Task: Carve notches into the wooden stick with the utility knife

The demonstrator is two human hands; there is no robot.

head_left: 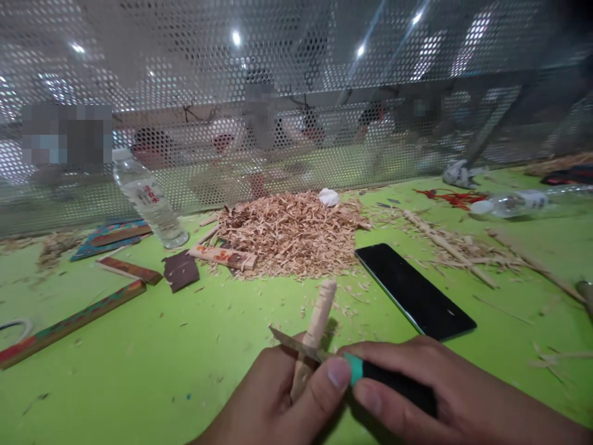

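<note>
In the head view my left hand (pixel 278 389) is closed around a pale wooden stick (pixel 321 315) that points up and away from me, its far end bare. My right hand (pixel 417 383) grips the black and teal handle of a carving knife (pixel 296 343). The blade lies across the stick, its tip pointing left. My left thumb presses near the base of the blade, by the teal collar. Past the stick's far end lies a large heap of wood shavings (pixel 287 235).
A smartphone (pixel 414 290) lies right of the heap. A water bottle (pixel 151 201) stands left; another bottle (pixel 523 203) lies far right. Painted wood strips (pixel 74 324) and dark sandpaper (pixel 181 271) are on the green table (pixel 152 377). A perforated metal screen (pixel 194 74) closes the back.
</note>
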